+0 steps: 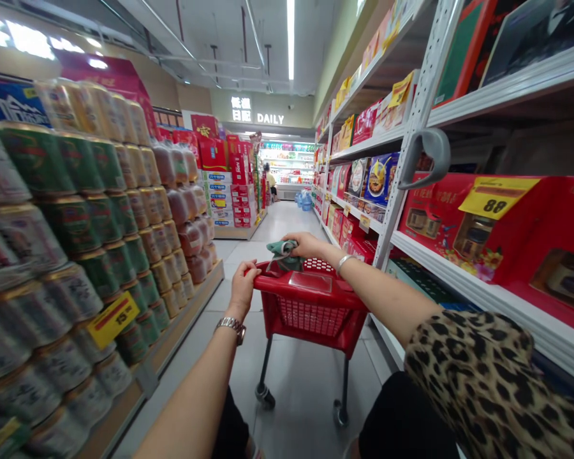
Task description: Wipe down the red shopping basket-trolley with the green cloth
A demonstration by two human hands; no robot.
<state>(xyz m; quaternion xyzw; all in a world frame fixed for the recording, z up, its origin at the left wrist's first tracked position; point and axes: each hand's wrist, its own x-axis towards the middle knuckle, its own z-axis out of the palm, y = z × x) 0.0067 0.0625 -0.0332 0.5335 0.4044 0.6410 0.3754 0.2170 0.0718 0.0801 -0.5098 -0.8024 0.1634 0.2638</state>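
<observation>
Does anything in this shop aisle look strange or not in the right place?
Yes: a grey plastic handle hangs on the white shelf post and holds nothing. Also, a green cloth is bunched on the red cart by the right hand.

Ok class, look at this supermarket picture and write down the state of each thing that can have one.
Red cart: upright on its wheels.
Left hand: closed around the cart's rim.
Green cloth: bunched on the cart's rim.
Right hand: resting on the cloth and rim.
Cans: stacked in layers.
</observation>
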